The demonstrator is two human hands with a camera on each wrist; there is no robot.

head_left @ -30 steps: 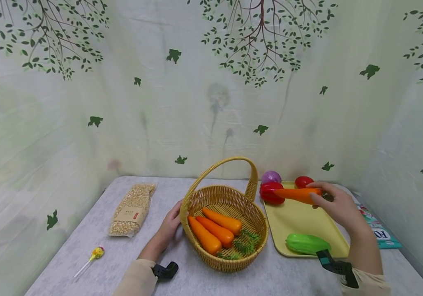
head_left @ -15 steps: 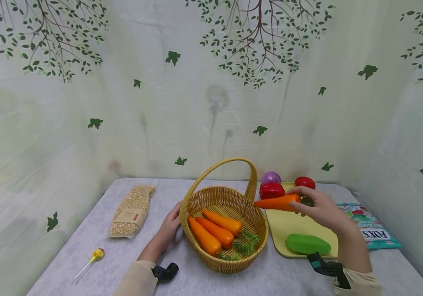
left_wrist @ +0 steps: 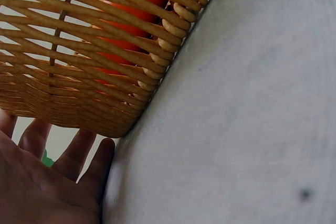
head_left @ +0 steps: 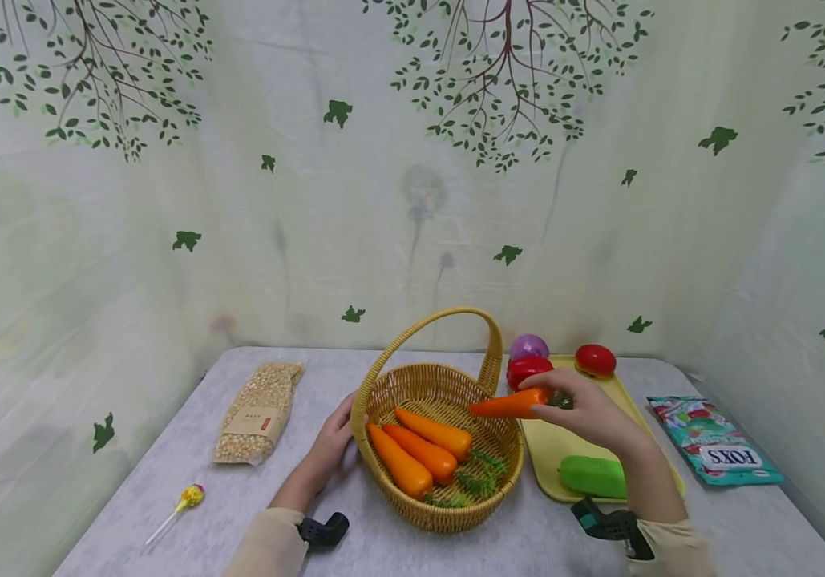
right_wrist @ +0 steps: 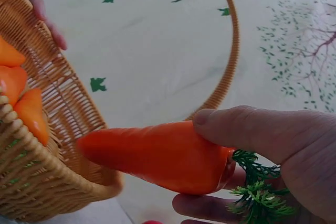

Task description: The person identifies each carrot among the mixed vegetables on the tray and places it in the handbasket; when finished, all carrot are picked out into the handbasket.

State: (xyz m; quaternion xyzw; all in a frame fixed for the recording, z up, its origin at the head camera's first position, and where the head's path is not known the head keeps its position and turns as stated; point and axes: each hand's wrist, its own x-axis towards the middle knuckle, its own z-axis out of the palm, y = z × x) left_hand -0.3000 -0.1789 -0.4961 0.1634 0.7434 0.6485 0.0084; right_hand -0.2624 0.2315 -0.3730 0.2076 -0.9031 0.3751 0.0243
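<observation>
An orange carrot (head_left: 509, 405) with a dark green leafy top is pinched at its thick end by my right hand (head_left: 585, 409). Its tip points left, above the right rim of the wicker basket (head_left: 448, 513). In the right wrist view, thumb and fingers sit either side of the carrot (right_wrist: 157, 156), with the leaves (right_wrist: 260, 198) by the palm. Three more carrots (head_left: 401, 465) lie inside the basket, their green tops toward its front right. My left hand (head_left: 333, 441) rests against the basket's left side; the left wrist view shows its fingers (left_wrist: 79, 153) fairly straight at the weave.
The basket's tall handle (head_left: 422, 320) arches over it. A yellow tray (head_left: 564, 441) at right bears a green vegetable (head_left: 592, 477) and red vegetables (head_left: 595, 361), with a purple onion (head_left: 529, 346) behind. A teal FOX'S bag (head_left: 718, 445), a grain bag (head_left: 260, 413) and a lollipop (head_left: 187, 498) lie around.
My right hand has carried the carrot leftward and slightly down, from over the tray to the basket's right rim. The left hand and basket have stayed in place.
</observation>
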